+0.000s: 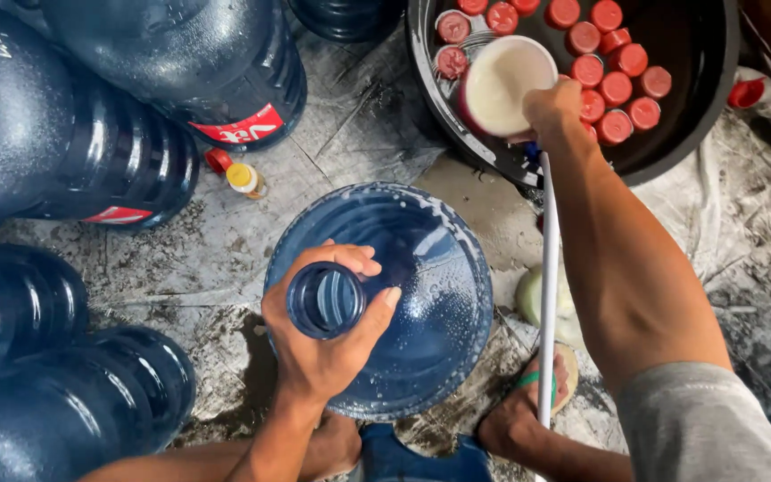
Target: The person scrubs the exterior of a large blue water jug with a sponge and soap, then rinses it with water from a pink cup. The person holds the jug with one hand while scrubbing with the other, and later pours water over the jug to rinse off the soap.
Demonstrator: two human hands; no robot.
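A large blue water jug point(421, 295) stands upright on the floor right below me, foam on its shoulder. My left hand point(314, 344) is wrapped around its open neck. My right hand point(553, 107) reaches forward to a black basin point(716, 98) and holds a cup point(501, 85) filled with whitish liquid over its near rim. Several red caps point(617, 87) float or lie inside the basin. A white pipe point(547, 286) runs down under my right forearm.
Several more big blue jugs point(73, 161) lie on their sides at the left and top. A small bottle with a yellow cap point(243, 178) and a red cap point(218, 160) lie on the wet grey floor. My bare feet point(528, 411) show at the bottom.
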